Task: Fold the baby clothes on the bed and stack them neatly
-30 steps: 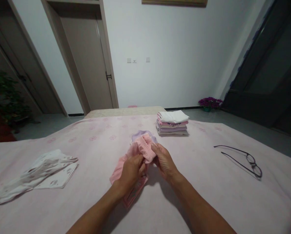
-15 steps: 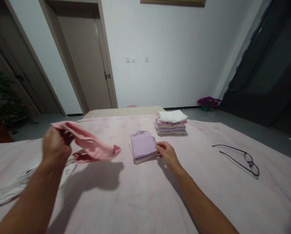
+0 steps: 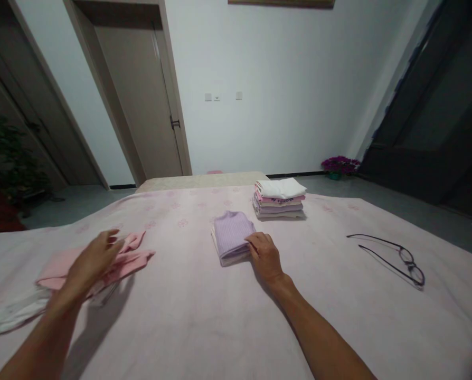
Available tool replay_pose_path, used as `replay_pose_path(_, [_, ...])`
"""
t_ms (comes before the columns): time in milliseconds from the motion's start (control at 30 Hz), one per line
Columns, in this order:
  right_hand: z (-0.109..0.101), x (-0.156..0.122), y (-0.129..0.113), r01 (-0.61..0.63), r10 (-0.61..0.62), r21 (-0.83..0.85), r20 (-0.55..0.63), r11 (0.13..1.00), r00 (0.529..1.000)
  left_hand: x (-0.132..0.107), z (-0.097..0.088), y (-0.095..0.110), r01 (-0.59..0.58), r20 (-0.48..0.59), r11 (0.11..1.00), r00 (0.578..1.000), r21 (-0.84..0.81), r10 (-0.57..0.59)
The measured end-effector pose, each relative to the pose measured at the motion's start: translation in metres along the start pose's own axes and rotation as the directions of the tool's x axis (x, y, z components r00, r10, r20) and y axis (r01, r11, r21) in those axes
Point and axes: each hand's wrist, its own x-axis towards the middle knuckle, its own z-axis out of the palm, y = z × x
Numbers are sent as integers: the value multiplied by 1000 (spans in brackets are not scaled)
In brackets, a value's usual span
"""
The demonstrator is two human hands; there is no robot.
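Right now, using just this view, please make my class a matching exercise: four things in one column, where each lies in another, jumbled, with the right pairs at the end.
Things
1. Folded lavender ribbed-knit garment
2. Crumpled pink cloth garment
3. Thin dark-framed eyeglasses
4. Neat multicoloured stack of folded cloth garments

Places
A. Farthest right of the four, arms unfolded
B. At the fingertips of the right hand
C. Farthest from the person
D. Beneath the left hand

Pairs: 1-B, 2-D, 3-A, 4-C
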Motion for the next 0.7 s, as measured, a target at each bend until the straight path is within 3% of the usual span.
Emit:
replay_pose_path(67, [-2, 0, -8, 83, -75, 112, -73, 990, 994, -7, 26, -1, -49, 135, 998, 989, -41, 54])
replay_pose_path(133, [-4, -4, -24, 228, -214, 226, -86, 947, 973, -15, 44, 10, -82, 168, 991, 981, -105, 99])
replay_pose_path(200, [-4, -12, -45, 389, -410, 339, -13, 856, 912, -23, 52, 31, -114, 129, 980, 982, -163, 135])
replay_pose_path(267, [-2, -21, -63, 497, -577, 432, 69, 752, 814, -30, 53, 55, -159, 44, 962, 984, -224, 173])
replay_pose_path(333, [1, -28, -72, 519, -632, 470, 113, 714, 767, -37, 52, 76, -210, -44, 941, 978, -265, 206])
replay_pose_path(400, [3, -29, -70, 455, -553, 443, 115, 772, 825, -44, 55, 91, -252, -44, 924, 967, -288, 250])
replay_pose_path(467, [5, -26, -59, 321, -377, 364, 91, 874, 922, -55, 62, 101, -280, 63, 910, 948, -306, 313])
replay_pose_path(533, [6, -21, -43, 148, -162, 243, 42, 959, 986, -70, 74, 108, -307, 206, 897, 901, -317, 381])
replay_pose_path(600, [8, -18, -27, -9, 9, 104, 4, 995, 1000, -87, 89, 115, -360, 333, 881, 826, -308, 454])
replay_pose_path(700, [10, -18, -8, -131, 131, -36, -7, 991, 991, -110, 113, 125, -491, 490, 850, 703, -190, 515])
